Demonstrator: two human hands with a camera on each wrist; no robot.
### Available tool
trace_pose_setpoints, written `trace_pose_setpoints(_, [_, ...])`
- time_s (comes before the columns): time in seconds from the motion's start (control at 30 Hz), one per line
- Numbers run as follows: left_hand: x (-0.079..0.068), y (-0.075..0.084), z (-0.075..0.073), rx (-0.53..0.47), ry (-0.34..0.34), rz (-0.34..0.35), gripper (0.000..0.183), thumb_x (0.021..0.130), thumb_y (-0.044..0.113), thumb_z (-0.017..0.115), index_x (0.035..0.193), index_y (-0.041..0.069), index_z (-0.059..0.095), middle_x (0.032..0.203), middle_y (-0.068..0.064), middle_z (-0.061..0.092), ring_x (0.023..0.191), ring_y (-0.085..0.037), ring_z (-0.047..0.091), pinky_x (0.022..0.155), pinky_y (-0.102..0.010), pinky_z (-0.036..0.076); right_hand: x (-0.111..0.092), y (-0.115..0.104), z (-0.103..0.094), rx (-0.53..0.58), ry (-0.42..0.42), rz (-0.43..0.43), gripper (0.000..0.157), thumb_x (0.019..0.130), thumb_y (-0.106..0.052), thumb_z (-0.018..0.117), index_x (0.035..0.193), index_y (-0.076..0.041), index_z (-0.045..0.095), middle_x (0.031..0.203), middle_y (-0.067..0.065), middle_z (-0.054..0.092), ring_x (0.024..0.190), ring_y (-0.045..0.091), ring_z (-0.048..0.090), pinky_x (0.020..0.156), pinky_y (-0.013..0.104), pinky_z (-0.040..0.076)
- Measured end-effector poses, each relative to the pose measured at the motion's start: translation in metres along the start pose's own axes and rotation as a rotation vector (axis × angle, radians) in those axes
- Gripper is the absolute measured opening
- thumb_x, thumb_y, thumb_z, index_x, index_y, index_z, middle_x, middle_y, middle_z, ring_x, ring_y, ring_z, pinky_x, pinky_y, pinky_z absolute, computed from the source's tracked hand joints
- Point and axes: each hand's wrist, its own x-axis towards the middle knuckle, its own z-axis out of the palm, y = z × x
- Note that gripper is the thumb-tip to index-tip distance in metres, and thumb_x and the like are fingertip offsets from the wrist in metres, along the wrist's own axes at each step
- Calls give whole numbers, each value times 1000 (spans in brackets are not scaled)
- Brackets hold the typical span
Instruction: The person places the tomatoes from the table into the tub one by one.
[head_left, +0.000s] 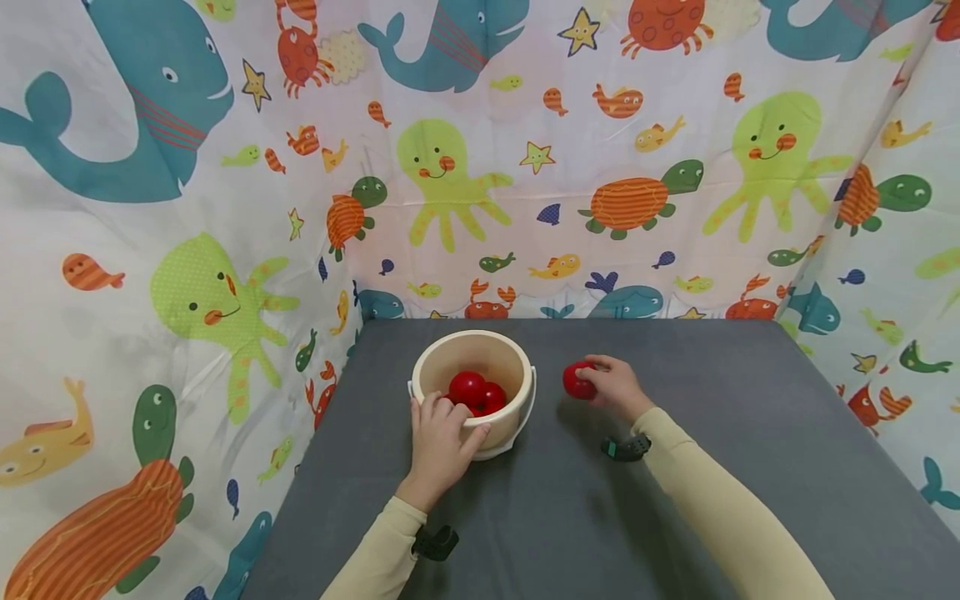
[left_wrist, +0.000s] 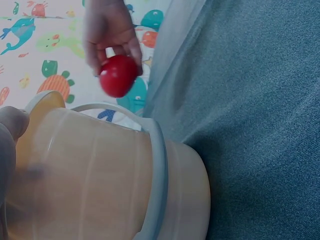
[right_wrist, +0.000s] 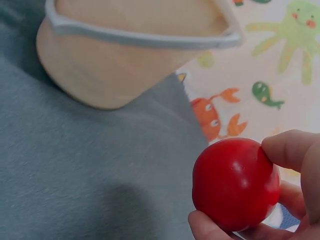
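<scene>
A cream bucket with a pale handle stands upright on the grey table. My left hand holds its near rim, fingers over the edge and thumb along the outside. Inside lie several round red fruits, partly hidden by the hand and the rim. To the right of the bucket, my right hand pinches another round, glossy red fruit between thumb and fingers, raised above the table. The left wrist view shows this fruit beyond the bucket's side.
Grey cloth covers the table. A curtain printed with sea animals hangs behind the table and along both sides. The bucket's handle hangs down on its right side. Dark bands sit on both wrists.
</scene>
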Motion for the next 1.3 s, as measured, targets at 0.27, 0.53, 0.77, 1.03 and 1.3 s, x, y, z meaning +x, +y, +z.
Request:
trace_pose_setpoints(0.27, [1, -1, 1, -6, -13, -4, 30, 89, 43, 72, 93, 14, 68, 102, -12, 68, 126, -39, 52, 114, -77, 25, -8, -43, -3, -67, -11, -51, 60, 101, -27, 62, 155, -9, 41, 156, 24, 41, 134, 44, 50, 98, 46, 57])
trace_pose_setpoints(0.53, [1, 0, -2, -8, -9, -2, 30, 88, 43, 74, 93, 14, 69, 103, -12, 69, 126, -39, 52, 113, -77, 25, -15, -87, 14, -116, -37, -99, 60, 99, -28, 66, 153, -14, 45, 153, 23, 47, 135, 43, 51, 96, 46, 58])
trace_pose_setpoints(0.77, [1, 2, -2, -16, 14, 16, 27, 88, 39, 74, 91, 13, 68, 99, -12, 68, 124, -40, 52, 112, -78, 26, -25, -114, 38, -128, -81, -140, 57, 97, -26, 69, 150, -15, 50, 148, 22, 52, 131, 41, 56, 92, 45, 59])
trace_pose_setpoints(1.03, [0, 2, -3, -31, -24, -6, 29, 88, 40, 75, 94, 12, 69, 103, -12, 68, 127, -39, 51, 114, -78, 24, -31, -123, 72, -202, -123, -199, 54, 95, -24, 70, 145, -13, 55, 143, 22, 57, 125, 41, 61, 86, 44, 62])
trace_pose_setpoints(1.3, [1, 0, -2, -37, -20, 1, 29, 89, 40, 74, 95, 13, 69, 104, -12, 68, 127, -40, 51, 113, -78, 23, -37, -123, 98, -210, -184, -228, 53, 95, -23, 70, 145, -13, 55, 141, 20, 60, 118, 37, 65, 86, 44, 62])
